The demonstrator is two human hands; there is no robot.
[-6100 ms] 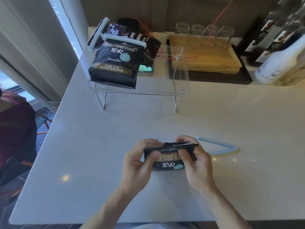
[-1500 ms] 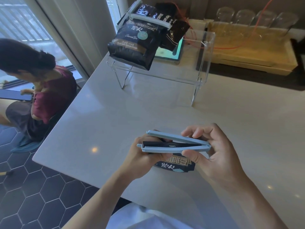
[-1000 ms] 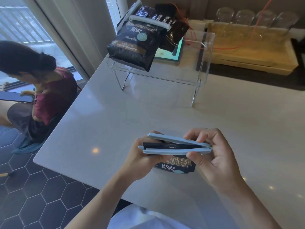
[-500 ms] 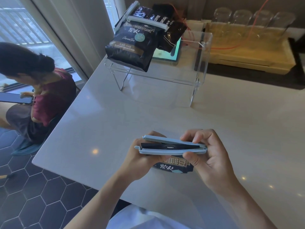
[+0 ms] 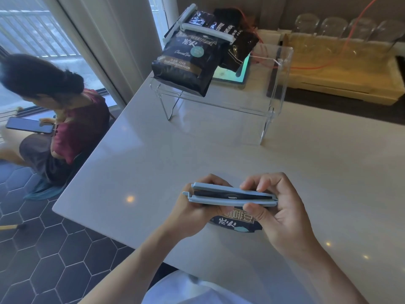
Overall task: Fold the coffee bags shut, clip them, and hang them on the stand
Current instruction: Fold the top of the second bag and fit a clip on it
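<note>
Bag [image 5: 235, 222] held at 6 o'clock, low over counter [image 5: 219, 154]; folded top steadied by left hand [image 5: 192, 212]. Clip [image 5: 230, 196] pinched around fold by right hand [image 5: 277, 212], arms not yet latched. Stand [image 5: 274, 88] at 12 awaited.

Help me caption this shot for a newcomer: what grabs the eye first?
Front and centre, both hands, left and right, hold a pale blue clip over the folded top of a dark coffee bag. Behind, clipped bags hang on a clear stand on the white counter.

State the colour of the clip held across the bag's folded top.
Pale blue clip, seen in the head view.
</note>
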